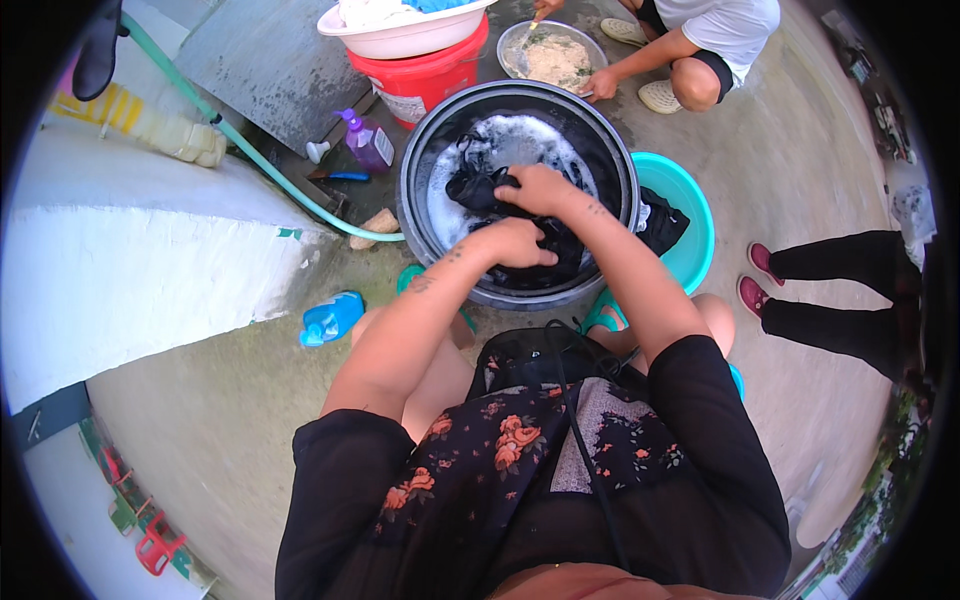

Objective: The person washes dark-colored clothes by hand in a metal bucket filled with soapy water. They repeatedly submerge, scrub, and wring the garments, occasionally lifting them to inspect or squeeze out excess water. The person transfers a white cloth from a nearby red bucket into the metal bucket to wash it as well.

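In front of me stands a large black round tub with sudsy water inside. Dark wet cloth lies bunched in the foam. My right hand grips part of that cloth near the tub's middle, its fingers curled into the fabric. Just nearer to me, my left hand is over the dark cloth in the tub, thumb and fingers apart; whether it pinches any fabric is unclear. The cloth under both hands is partly hidden by them.
A turquoise basin with black clothing is at right. A red bucket bears a pale basin. Purple pump bottle, blue bottle and green hose are at left. One person crouches by a metal bowl; another stands right.
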{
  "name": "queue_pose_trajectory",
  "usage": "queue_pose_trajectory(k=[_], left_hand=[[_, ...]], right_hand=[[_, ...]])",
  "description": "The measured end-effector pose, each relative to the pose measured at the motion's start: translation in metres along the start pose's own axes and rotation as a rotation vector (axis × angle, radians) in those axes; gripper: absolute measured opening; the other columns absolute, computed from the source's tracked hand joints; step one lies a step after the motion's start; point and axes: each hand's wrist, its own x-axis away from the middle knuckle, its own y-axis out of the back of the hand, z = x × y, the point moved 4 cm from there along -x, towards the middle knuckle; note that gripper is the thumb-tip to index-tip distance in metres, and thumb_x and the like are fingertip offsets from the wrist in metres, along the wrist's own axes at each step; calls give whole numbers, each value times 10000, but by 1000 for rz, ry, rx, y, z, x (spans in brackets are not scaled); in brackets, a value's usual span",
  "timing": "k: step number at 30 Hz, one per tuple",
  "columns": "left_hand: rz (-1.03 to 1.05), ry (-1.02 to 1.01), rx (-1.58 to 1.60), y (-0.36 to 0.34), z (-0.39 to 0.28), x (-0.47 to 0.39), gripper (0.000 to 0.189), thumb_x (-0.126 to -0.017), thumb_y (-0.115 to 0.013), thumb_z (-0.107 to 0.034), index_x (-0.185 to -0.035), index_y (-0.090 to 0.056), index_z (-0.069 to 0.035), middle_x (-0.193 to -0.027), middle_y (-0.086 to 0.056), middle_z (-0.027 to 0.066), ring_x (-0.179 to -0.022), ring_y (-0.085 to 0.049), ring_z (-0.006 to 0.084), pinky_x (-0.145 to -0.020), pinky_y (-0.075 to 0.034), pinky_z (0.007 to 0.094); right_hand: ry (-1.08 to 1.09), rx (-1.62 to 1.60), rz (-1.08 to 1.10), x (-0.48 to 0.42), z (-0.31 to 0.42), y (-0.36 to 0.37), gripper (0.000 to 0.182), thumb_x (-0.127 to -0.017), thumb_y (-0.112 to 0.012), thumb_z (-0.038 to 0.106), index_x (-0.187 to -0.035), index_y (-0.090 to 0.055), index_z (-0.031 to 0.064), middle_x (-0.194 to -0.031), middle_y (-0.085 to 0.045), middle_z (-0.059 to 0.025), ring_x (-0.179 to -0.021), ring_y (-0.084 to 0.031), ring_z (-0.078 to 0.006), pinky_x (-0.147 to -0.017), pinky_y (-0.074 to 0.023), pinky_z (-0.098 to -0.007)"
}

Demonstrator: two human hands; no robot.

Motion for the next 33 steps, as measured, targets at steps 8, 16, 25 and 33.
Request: queue_pose_trajectory(k=[8,16,25,33], left_hand=[[-366,436,368,43,95,-26,492,-890,-608,-422,-1090,-676,22,-1000,-688,243,-974,-666,366,-904,-511,428],[-687,718,1093,57,154,-23,737,-865,-659,-396,-1348,-401,96,-1295,-559,255,-1125,-597,347,-849,-543,479],[-417,596,1795,59,158,-47,540,-937,-471,-614,-1171,-616,-150,-1126,-673,117,-1016,-649,317,-862,-495,551],[-886,354,1562,94,146,-46,372,-997,-527,-305,-1031,-648,45,-933,-668,127,-835,-640,249,-768,-497,384]], right_hand=[[-199,185,-297,-45,-8,-42,616,-942,-473,541,-1489,-382,272,-1534,-314,-162,-1420,-250,-384,-1105,-158,-667],[-389,436,-680,-66,0,-17,521,-932,-550,448,-1255,-567,39,-1330,-537,-142,-1243,-464,-348,-1006,-337,-589],[37,-347,-510,-60,53,-14,276,-848,-609,268,-956,-627,15,-874,-669,-277,-858,-647,-461,-780,-511,-518],[148,-536,-723,-42,77,26,290,-872,-565,299,-930,-619,20,-815,-643,-283,-799,-629,-480,-736,-508,-528]])
